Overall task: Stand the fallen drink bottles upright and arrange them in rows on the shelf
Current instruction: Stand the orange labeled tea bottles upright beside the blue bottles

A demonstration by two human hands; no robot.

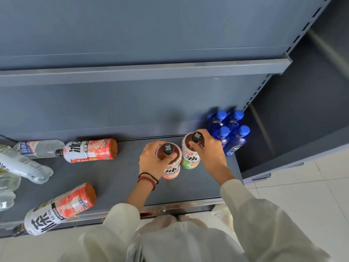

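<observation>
Here, left hand [153, 159], right hand [210, 148], gripping upright tea bottles [191, 157], caps up

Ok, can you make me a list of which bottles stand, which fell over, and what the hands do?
left hand: grips upright brown tea bottle with pink label, below its black cap
right hand: grips upright brown tea bottle with green label, round its neck
standing already: four dark blue plastic bottles with blue caps, two by two, shelf's right end
fallen: two pink-labelled tea bottles; clear plastic water bottles at the left
shelf: dark grey metal
</observation>
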